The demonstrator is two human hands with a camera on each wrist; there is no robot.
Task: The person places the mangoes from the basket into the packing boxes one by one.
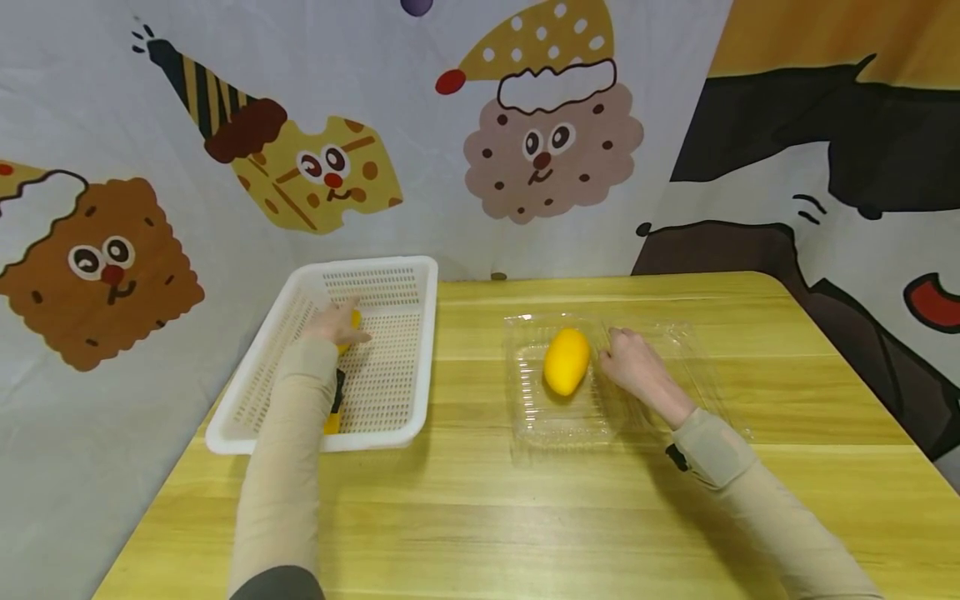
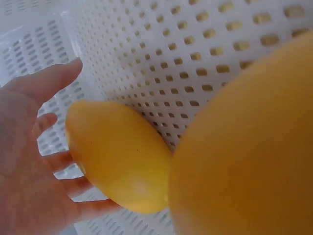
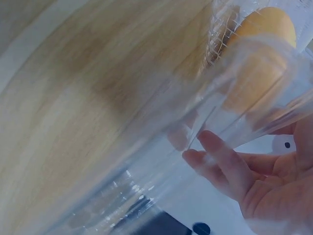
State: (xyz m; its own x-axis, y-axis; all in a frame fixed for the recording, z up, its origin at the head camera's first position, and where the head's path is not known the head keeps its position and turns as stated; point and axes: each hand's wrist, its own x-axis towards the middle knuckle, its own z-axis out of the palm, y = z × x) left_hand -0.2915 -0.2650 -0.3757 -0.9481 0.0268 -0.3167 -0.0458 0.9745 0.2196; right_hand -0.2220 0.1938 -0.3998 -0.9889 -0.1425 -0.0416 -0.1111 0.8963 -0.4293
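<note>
From the head view I have my left hand (image 1: 330,323) down in the white perforated plastic basket (image 1: 390,367), left of the frame's centre. In the left wrist view its fingers reach behind a yellow mango (image 2: 120,156) just left of the centre, touching it, while the thumb stands apart at upper left; the grip is loose, not closed around the fruit. A second mango (image 2: 249,161) fills the right side of that view, also in the basket, its near edge meeting the first in the picture.

My right hand (image 1: 637,367), right of centre in the head view, pinches a fold of the clear plastic clamshell container (image 1: 558,425) between its fingertips; the right wrist view shows the plastic caught there. A third mango (image 1: 566,361) lies in the container's left half, just right of the frame's centre.

Both basket and container sit on the wood-grain table (image 1: 465,517). A white backdrop (image 1: 420,225) printed with cartoon food characters spans the top of the frame.
</note>
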